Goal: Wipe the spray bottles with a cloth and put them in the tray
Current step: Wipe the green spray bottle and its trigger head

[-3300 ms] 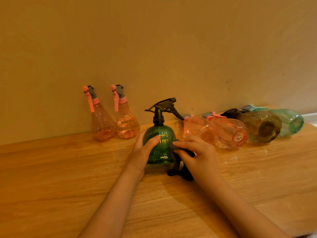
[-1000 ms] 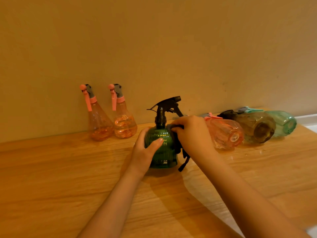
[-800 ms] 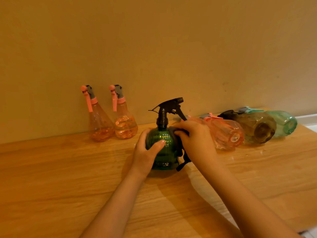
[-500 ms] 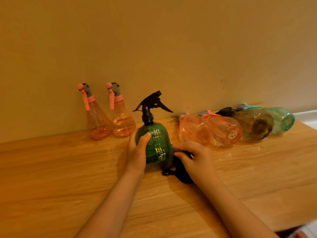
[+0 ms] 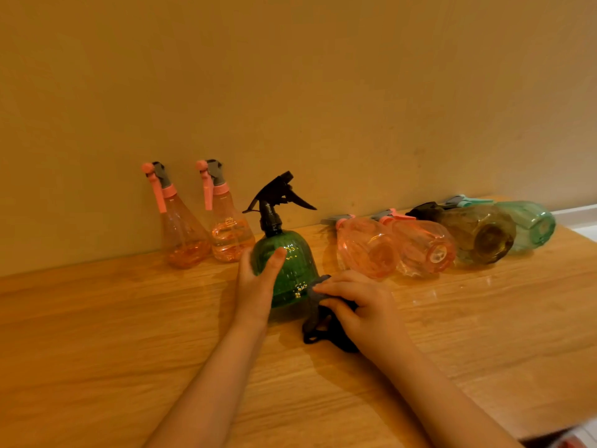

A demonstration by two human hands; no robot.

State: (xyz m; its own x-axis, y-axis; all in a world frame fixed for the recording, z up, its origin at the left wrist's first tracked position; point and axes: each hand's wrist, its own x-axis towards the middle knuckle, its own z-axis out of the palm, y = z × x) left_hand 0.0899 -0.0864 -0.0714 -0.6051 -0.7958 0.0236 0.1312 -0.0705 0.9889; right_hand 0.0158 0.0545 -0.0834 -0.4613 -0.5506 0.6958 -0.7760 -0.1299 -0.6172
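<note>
Seen from the head camera: a person's left hand [image 5: 258,286] wraps the rounded side of a dark green, ribbed, dome-shaped plastic spray bottle [image 5: 287,270] with a black trigger head [image 5: 277,195], standing upright on the wooden counter [image 5: 97,334]. The thumb lies across the front of the dome and the palm cups its left flank. The right hand [image 5: 358,305] is curled around a bunched dark grey cloth [image 5: 318,313], its fingertips pressing a fold of it against the bottle's lower right side while the rest of the cloth trails onto the counter.

The bottle looks light — thin translucent plastic, and no liquid level can be made out — so it would likely tip or slide under a hard wipe unless steadied. The smooth ribbed wall may be slippery; the narrow black neck under the trigger seems the surest place to lift it, the wide body the best place to brace it. The cloth is soft and limp.

Two pink conical spray bottles [image 5: 206,234] stand upright against the wall [image 5: 290,92], left of the green one. Two more pink plastic bottles [image 5: 397,247], an amber-brown one [image 5: 478,234] and a pale teal one [image 5: 529,224] lie on their sides to the right.

No tray is in view. The left hand's fingers are hidden behind the bottle, part of the cloth sits under the right palm, and both arms run out of frame at the bottom edge.
</note>
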